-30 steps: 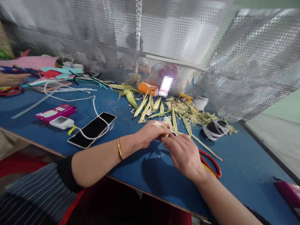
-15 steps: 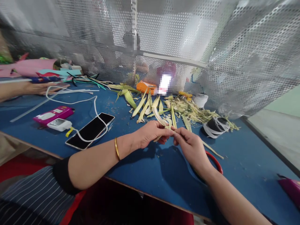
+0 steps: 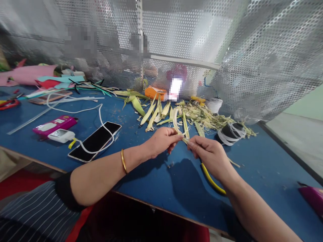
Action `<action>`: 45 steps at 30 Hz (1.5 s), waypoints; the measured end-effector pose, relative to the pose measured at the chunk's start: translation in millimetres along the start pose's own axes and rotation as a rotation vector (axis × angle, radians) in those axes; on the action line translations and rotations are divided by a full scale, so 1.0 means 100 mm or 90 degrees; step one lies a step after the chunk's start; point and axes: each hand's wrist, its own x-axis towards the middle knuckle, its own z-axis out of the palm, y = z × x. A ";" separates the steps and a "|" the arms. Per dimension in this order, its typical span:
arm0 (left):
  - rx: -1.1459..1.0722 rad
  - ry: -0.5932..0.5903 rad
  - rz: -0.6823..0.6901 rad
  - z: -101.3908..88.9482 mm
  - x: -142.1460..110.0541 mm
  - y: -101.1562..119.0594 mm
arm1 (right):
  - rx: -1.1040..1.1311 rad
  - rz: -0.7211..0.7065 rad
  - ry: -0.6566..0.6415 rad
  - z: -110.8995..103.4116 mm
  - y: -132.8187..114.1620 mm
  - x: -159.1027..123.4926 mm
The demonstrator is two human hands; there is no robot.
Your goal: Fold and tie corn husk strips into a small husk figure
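My left hand (image 3: 164,141) pinches a pale strip of corn husk (image 3: 176,121) between thumb and fingers, and part of the strip stands up above the hand. My right hand (image 3: 208,153) grips the lower end of the same husk, close to the left fingertips. Just beyond both hands lie several loose husk leaves (image 3: 148,114) and a heap of shredded husk (image 3: 202,116). Under my right wrist a yellow curved handle (image 3: 212,179) shows; the rest of that tool is hidden by the arm.
A black spool with white ribbon (image 3: 231,133) stands at the right. On the left are a phone (image 3: 96,141), a purple-and-white device (image 3: 55,126) and a white cable (image 3: 100,121). An orange box (image 3: 155,92) sits against the perforated screen (image 3: 181,37).
My hands have drawn slightly apart while holding the husk, whose upper strip now stands more upright. Another person's hand at the far left has left the view.
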 end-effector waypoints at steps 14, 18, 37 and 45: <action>-0.039 -0.016 -0.072 -0.12 -0.01 0.10 | -0.108 -0.050 0.034 0.05 0.01 -0.02; -0.087 -0.009 -0.103 -0.12 -0.01 0.11 | -0.014 -0.026 0.032 0.04 0.03 0.01; -0.433 -0.099 -0.225 -0.05 -0.03 0.08 | 0.197 0.006 0.016 0.18 0.10 0.06; -0.473 -0.027 -0.251 -0.01 -0.02 0.12 | 0.130 -0.013 0.021 0.21 0.07 0.05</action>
